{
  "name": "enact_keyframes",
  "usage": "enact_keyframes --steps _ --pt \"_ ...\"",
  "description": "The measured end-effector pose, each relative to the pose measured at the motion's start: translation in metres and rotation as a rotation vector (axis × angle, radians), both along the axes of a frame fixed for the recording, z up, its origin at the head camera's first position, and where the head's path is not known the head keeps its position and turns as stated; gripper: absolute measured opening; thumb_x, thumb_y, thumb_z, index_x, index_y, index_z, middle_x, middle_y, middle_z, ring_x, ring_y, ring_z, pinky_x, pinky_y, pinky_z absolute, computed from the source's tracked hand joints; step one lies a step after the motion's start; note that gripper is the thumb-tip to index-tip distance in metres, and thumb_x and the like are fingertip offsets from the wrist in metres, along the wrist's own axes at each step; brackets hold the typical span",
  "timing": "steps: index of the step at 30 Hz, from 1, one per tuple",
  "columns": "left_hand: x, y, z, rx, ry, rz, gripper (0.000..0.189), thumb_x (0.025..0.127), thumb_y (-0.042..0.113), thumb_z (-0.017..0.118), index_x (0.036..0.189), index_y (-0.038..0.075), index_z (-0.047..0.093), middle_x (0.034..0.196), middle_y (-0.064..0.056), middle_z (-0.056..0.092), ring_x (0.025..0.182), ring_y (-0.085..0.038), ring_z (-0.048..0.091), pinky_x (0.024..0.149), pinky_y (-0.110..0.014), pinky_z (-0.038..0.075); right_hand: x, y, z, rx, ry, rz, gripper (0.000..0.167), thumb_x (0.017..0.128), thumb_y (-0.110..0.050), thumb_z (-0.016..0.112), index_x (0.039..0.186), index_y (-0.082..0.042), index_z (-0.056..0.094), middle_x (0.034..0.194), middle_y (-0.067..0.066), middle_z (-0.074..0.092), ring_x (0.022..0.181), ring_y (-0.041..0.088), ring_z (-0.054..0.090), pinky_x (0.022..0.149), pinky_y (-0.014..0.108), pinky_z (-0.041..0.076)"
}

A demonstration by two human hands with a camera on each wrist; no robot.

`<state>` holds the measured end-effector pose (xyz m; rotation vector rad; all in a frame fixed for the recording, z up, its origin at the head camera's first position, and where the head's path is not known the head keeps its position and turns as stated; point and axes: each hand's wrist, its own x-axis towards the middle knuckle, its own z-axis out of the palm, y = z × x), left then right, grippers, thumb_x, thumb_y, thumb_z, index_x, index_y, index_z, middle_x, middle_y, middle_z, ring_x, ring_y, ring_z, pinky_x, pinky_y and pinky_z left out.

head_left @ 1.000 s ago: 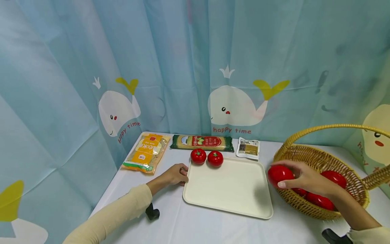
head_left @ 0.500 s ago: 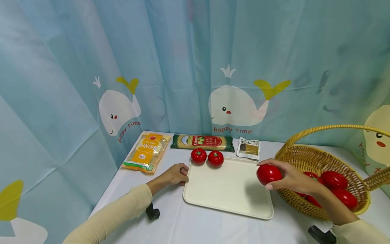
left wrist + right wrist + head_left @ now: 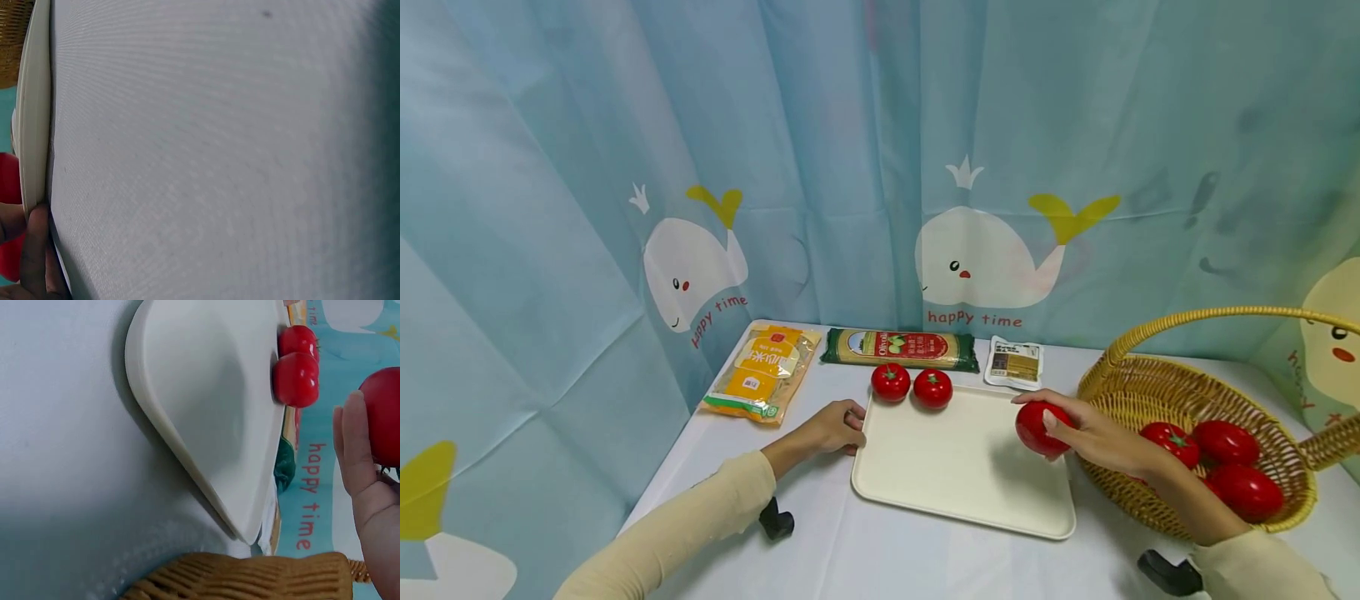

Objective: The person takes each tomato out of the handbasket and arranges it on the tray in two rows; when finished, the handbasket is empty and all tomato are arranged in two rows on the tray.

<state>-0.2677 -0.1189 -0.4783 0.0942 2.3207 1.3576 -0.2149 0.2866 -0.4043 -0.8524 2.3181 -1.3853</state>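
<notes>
My right hand (image 3: pixel 1105 433) holds a red tomato (image 3: pixel 1041 429) in the air over the right side of a cream rectangular tray (image 3: pixel 955 467). The right wrist view also has this tomato (image 3: pixel 384 415), with fingers curled along its side. At the tray's left edge, my left hand (image 3: pixel 831 427) pinches the rim; in the left wrist view its fingers (image 3: pixel 36 247) meet the tray's edge (image 3: pixel 34 112). Two more tomatoes, one on the left (image 3: pixel 891 382) and one on the right (image 3: pixel 932 389), sit side by side at the tray's back left.
Right of the tray stands a wicker basket (image 3: pixel 1138 385) with a tall handle and several tomatoes (image 3: pixel 1246 492) inside. Behind the tray lie a yellow food bag (image 3: pixel 763 375), a pasta pack (image 3: pixel 901 350) and a small white pouch (image 3: pixel 1013 363). A whale-print curtain (image 3: pixel 850 167) hangs behind.
The right hand has carried its tomato leftward from the basket's edge to above the tray, and the tomato has turned in its grip. The left hand stays at the tray's rim.
</notes>
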Motion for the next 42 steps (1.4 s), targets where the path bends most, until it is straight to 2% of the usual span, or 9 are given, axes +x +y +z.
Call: enact_keyframes --steps 2,6,9,13,19,28,32,37,42 --pt "0.0 0.0 0.0 -0.003 0.002 0.0 0.044 0.079 -0.004 0.072 0.121 -0.002 0.057 0.093 -0.008 0.058 0.076 -0.016 0.06 0.066 -0.026 0.063 0.0 -0.004 0.001 0.012 -0.02 -0.031 0.039 0.106 -0.013 0.044 0.144 -0.003 0.043 0.116 0.016 0.06 0.091 0.024 0.066 0.07 0.038 0.064" --pt "0.0 0.0 0.0 -0.004 0.009 -0.004 0.044 0.079 -0.004 0.072 0.121 -0.002 0.057 0.093 -0.008 0.058 0.075 -0.015 0.061 0.066 -0.026 0.063 -0.002 -0.011 0.0 0.023 -0.023 -0.108 0.051 0.099 -0.016 0.057 0.145 0.001 0.041 0.123 0.025 0.057 0.101 0.021 0.061 0.074 0.032 0.063" --pt "0.0 0.0 0.001 -0.003 0.009 -0.01 0.044 0.079 -0.004 0.072 0.121 -0.002 0.057 0.093 -0.009 0.058 0.075 -0.015 0.061 0.066 -0.026 0.063 -0.004 -0.013 -0.003 0.021 -0.024 -0.153 0.063 0.09 -0.018 0.069 0.143 0.003 0.04 0.124 0.025 0.057 0.104 0.026 0.059 0.075 0.031 0.063" --pt "0.0 -0.001 0.001 -0.007 0.004 -0.009 0.044 0.08 -0.003 0.072 0.121 -0.002 0.057 0.093 -0.009 0.058 0.075 -0.016 0.061 0.066 -0.026 0.063 -0.008 -0.014 -0.008 0.0 0.004 -0.167 0.059 0.086 -0.015 0.075 0.135 0.002 0.047 0.12 0.022 0.058 0.101 0.027 0.059 0.074 0.032 0.064" --pt "0.0 0.0 0.001 -0.009 0.006 -0.015 0.044 0.08 -0.003 0.072 0.121 -0.003 0.057 0.093 -0.009 0.058 0.074 -0.016 0.06 0.067 -0.026 0.063 -0.012 -0.015 -0.012 -0.03 0.083 -0.149 0.046 0.088 -0.007 0.072 0.13 0.002 0.055 0.118 0.023 0.06 0.097 0.012 0.061 0.071 0.031 0.063" --pt "-0.001 -0.001 0.002 -0.019 0.003 -0.01 0.044 0.081 -0.002 0.072 0.122 -0.002 0.057 0.094 -0.009 0.059 0.075 -0.016 0.061 0.067 -0.026 0.063 -0.016 -0.02 -0.017 -0.011 0.142 -0.102 0.038 0.096 -0.012 0.064 0.131 0.001 0.056 0.115 0.021 0.064 0.096 0.009 0.061 0.069 0.029 0.063" --pt "-0.001 -0.001 0.001 -0.021 0.005 -0.012 0.044 0.081 -0.002 0.072 0.122 -0.001 0.057 0.093 -0.008 0.059 0.074 -0.015 0.061 0.066 -0.026 0.063 -0.017 -0.025 -0.016 0.041 0.123 -0.145 0.036 0.099 -0.014 0.061 0.132 -0.001 0.057 0.116 0.018 0.063 0.097 0.015 0.059 0.071 0.028 0.062" --pt "-0.001 -0.001 0.001 -0.015 0.002 -0.015 0.044 0.081 -0.002 0.071 0.122 -0.002 0.057 0.093 -0.008 0.059 0.074 -0.015 0.061 0.066 -0.026 0.063 -0.019 -0.03 -0.015 0.049 0.035 -0.208 0.046 0.095 -0.019 0.068 0.135 -0.001 0.055 0.121 0.02 0.059 0.101 0.027 0.057 0.072 0.028 0.062" --pt "-0.002 0.0 0.001 -0.02 0.0 -0.017 0.044 0.081 -0.002 0.071 0.122 -0.001 0.057 0.094 -0.009 0.059 0.076 -0.016 0.061 0.067 -0.026 0.063 -0.021 -0.032 -0.017 0.05 0.023 -0.224 0.055 0.09 -0.017 0.072 0.137 0.001 0.051 0.125 0.023 0.056 0.104 0.031 0.056 0.073 0.027 0.062"
